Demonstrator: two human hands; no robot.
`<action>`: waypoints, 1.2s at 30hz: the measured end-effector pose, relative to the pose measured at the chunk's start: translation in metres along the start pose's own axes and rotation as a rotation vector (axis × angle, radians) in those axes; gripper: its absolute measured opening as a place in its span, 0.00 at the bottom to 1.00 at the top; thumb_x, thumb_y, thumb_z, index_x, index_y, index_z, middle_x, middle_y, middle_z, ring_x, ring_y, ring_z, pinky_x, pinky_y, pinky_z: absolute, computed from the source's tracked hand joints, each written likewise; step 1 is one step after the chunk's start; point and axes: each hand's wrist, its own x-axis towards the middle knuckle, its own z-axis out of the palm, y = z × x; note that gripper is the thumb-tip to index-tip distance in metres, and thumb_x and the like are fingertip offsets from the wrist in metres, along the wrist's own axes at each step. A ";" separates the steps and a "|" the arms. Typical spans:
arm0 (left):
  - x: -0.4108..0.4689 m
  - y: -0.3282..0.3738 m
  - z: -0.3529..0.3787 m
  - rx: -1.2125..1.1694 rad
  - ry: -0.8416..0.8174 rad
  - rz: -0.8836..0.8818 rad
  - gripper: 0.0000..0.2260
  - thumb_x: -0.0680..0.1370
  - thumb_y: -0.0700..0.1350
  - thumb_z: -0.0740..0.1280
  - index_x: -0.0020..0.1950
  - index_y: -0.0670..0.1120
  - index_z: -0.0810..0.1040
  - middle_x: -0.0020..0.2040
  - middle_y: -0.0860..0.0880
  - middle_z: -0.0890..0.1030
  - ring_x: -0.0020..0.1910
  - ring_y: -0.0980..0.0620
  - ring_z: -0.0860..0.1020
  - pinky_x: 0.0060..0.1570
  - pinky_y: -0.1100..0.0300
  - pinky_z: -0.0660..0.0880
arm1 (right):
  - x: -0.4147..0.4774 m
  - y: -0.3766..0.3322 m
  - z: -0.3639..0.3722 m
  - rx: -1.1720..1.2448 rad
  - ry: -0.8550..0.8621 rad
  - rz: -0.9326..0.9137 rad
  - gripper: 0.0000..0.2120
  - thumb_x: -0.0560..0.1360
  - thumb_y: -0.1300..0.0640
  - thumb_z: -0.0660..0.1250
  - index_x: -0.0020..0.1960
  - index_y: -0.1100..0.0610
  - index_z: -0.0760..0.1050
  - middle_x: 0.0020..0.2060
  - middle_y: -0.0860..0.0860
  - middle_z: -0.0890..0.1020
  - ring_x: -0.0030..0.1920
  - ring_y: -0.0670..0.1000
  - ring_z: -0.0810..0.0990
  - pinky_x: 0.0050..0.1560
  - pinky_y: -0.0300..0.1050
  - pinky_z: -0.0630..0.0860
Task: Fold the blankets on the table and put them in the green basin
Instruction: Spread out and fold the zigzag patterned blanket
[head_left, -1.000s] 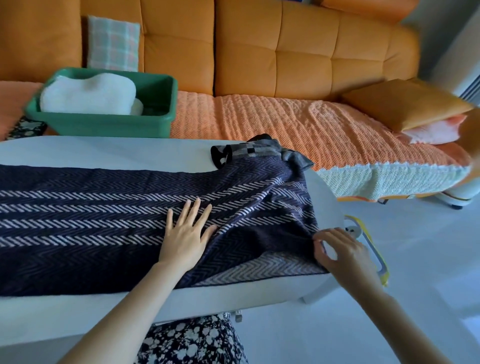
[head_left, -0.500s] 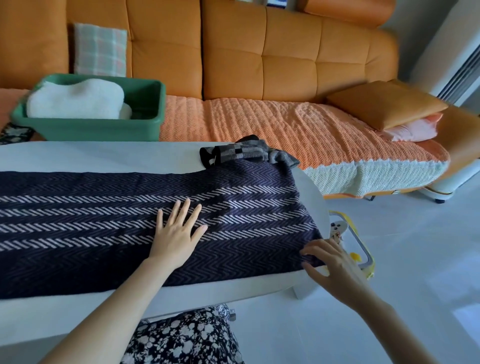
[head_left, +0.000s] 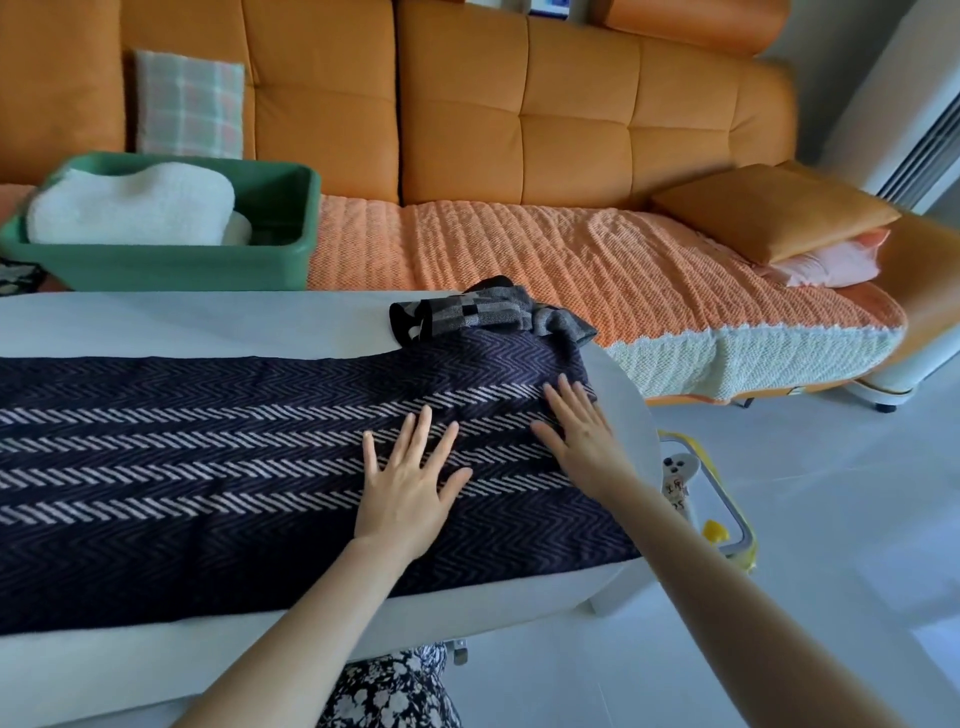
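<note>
R hand (head_left: 582, 441) moved from edge, flat on blanket (head_left: 208, 467) beside L hand (head_left: 410, 483).

striped blanket (head_left: 208, 467) cut off at left edge; checkered blanket (head_left: 483, 312) partly under it.

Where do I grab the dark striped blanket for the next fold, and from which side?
On the dark striped blanket, probably the short right edge, pinched at both corners, coming from the right end of the table. It lies flat as a long strip under the left hand and right hand, so that edge offers free corners; its left end runs out of view.
</note>
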 end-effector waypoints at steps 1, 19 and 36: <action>0.000 -0.001 0.002 -0.001 0.003 -0.004 0.33 0.68 0.66 0.25 0.72 0.58 0.33 0.76 0.50 0.35 0.75 0.51 0.37 0.70 0.41 0.35 | 0.003 0.006 0.008 -0.064 -0.034 0.027 0.30 0.80 0.39 0.46 0.77 0.48 0.41 0.76 0.46 0.40 0.75 0.46 0.37 0.75 0.46 0.38; -0.001 0.000 0.002 -0.032 0.042 -0.023 0.35 0.70 0.66 0.27 0.75 0.54 0.35 0.76 0.52 0.36 0.74 0.52 0.36 0.72 0.43 0.36 | 0.099 0.015 -0.057 0.735 0.062 0.575 0.21 0.71 0.45 0.71 0.51 0.62 0.74 0.57 0.60 0.77 0.59 0.60 0.75 0.62 0.55 0.72; -0.002 0.001 0.001 -0.050 0.068 -0.023 0.33 0.73 0.66 0.31 0.76 0.54 0.39 0.76 0.52 0.39 0.75 0.53 0.38 0.72 0.43 0.37 | 0.118 0.044 -0.086 0.372 0.076 0.215 0.16 0.68 0.41 0.72 0.37 0.49 0.69 0.45 0.51 0.74 0.55 0.55 0.69 0.57 0.53 0.57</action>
